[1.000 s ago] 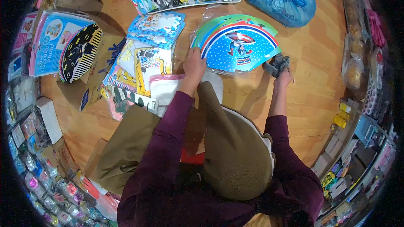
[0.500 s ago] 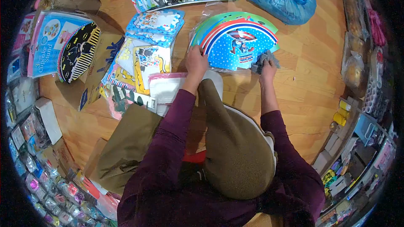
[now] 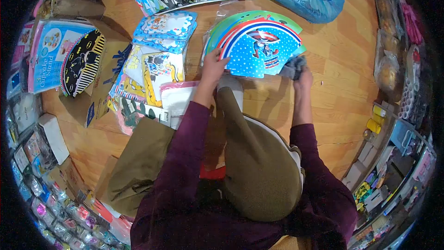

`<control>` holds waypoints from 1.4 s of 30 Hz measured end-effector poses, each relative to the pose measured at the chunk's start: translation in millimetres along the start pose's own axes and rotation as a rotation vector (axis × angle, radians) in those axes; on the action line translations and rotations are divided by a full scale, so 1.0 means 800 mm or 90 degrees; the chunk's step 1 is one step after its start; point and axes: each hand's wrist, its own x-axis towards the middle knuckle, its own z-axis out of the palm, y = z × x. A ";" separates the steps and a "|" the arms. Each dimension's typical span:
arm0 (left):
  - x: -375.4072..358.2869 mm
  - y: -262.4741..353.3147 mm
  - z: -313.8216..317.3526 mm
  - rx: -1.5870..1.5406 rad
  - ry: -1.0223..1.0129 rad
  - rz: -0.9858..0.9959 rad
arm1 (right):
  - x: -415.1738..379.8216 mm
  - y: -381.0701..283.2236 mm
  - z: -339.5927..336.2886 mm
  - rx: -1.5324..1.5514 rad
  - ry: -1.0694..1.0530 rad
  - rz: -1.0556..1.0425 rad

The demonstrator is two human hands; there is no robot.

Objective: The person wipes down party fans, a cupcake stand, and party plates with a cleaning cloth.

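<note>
From my remote seat I see the right hand (image 3: 303,78), right of centre, closed around a crumpled grey cloth (image 3: 290,71) at the fan's lower right corner. The left hand (image 3: 214,67), near centre, has its fingers curled, gripping the left end of the blue Captain America fan-shaped sheet (image 3: 282,41). That sheet lies at upper centre, over a green fan-shaped sheet (image 3: 240,18). Beyond, I see a knotted blue plastic bag (image 3: 310,0) at upper right.

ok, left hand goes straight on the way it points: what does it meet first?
The fan-shaped printed sheets; the left hand appears to touch their left end, though depth is hard to judge.
</note>
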 end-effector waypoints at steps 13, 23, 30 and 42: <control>-0.051 0.080 -0.038 0.419 0.039 0.582 | 0.030 -0.164 -0.100 0.273 -0.123 -0.135; -0.041 -0.031 -0.029 0.560 0.019 0.545 | -0.150 0.003 0.135 -0.584 -0.548 -0.637; -0.042 -0.043 -0.050 0.661 -0.074 0.369 | -0.130 0.063 0.173 -0.962 -0.594 -0.578; -0.092 0.071 -0.063 0.102 0.156 0.422 | 0.074 -0.054 0.125 -0.626 -0.091 -0.404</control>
